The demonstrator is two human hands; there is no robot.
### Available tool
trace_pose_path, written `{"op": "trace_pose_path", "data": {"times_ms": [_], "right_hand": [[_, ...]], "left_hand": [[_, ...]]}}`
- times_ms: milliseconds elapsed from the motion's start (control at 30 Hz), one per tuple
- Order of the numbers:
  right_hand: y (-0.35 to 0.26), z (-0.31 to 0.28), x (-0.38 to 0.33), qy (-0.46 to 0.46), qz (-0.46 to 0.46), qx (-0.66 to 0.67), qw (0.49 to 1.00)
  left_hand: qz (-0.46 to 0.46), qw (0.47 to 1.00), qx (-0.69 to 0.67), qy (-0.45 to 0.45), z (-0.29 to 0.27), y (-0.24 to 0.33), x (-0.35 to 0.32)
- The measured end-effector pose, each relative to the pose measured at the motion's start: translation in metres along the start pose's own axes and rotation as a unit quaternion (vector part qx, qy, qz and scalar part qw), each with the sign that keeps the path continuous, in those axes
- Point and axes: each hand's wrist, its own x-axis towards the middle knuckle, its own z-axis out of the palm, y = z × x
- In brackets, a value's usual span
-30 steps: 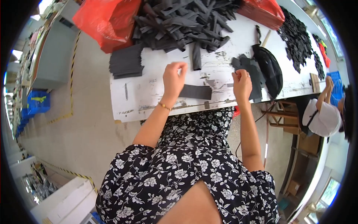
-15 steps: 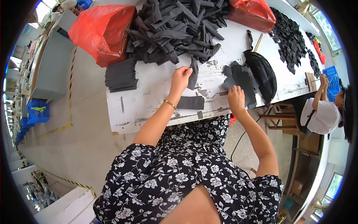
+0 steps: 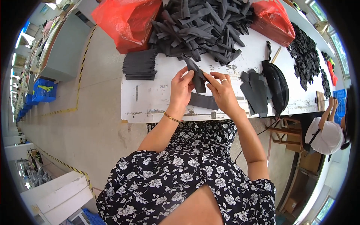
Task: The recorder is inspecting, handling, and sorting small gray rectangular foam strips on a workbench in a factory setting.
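Observation:
Above the table, my left hand point(image 3: 181, 89) pinches a dark grey fabric strip point(image 3: 200, 86) between thumb and fingers. My right hand point(image 3: 224, 93) meets it from the right, its fingertips closed on a small dark flat piece point(image 3: 204, 76) against the strip's edge; the fingers partly cover this piece. Another dark grey strip point(image 3: 202, 101) lies flat on the table just below my hands. Right of my right hand, several dark flat pieces point(image 3: 254, 92) are fanned out in an overlapping pile. A neat stack of dark strips point(image 3: 139, 65) sits at the left.
A big heap of dark strips point(image 3: 198, 28) covers the back of the white table point(image 3: 144, 101), between two red plastic bags point(image 3: 125, 24). A black mesh pouch point(image 3: 275, 88) lies to the right, near a heap of small dark pieces point(image 3: 303, 56). Another person point(image 3: 324, 131) sits far right.
My right hand has left the flat-piece pile and come left to the strip in my left hand, with a dark piece at its fingertips. The view has shifted slightly.

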Motion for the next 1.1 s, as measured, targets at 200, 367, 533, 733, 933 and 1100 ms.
{"op": "trace_pose_path", "data": {"times_ms": [200,367,533,733,933,1100], "right_hand": [[0.020,0.000,-0.005,-0.044,0.241,0.341,0.907],[0.028,0.028,-0.008,-0.072,0.208,0.095,0.971],[0.053,0.046,-0.012,-0.117,0.156,0.135,0.972],[0.067,0.040,0.003,-0.203,0.205,0.267,0.920],[0.005,0.016,0.026,-0.270,0.225,0.336,0.874],[0.008,0.001,0.036,-0.224,0.084,0.193,0.952]], "left_hand": [[-0.065,0.994,-0.080,0.035,-0.008,0.015,0.002],[-0.073,0.989,-0.108,0.063,-0.019,0.001,0.018],[-0.071,0.987,-0.128,0.062,-0.028,-0.015,0.030],[-0.077,0.986,-0.131,0.073,-0.023,-0.011,0.028],[-0.049,0.983,-0.170,0.052,-0.018,-0.005,0.029],[-0.043,0.962,-0.271,0.016,-0.014,0.010,0.035]]}}
